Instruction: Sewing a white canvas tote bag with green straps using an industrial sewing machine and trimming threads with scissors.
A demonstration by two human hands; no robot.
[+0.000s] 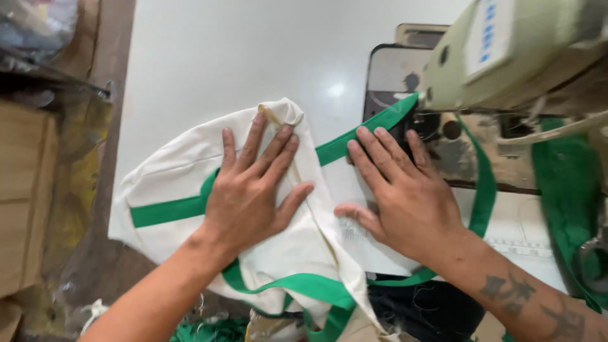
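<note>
A cream cloth bag [183,158] with a green strap [166,211] sewn across it lies on the white table [209,57]. My left hand [252,187] presses flat on the cloth, fingers spread. My right hand [405,196] lies flat on the cloth beside it, fingertips on the green strap [373,123] where it runs under the head of the sewing machine [506,57]. Neither hand grips anything.
More green strap [484,190] loops down at the right, and green fabric [563,183] hangs past the machine. Cardboard boxes [25,190] and clear plastic stand on the left. Green scraps [209,329] lie below the table edge.
</note>
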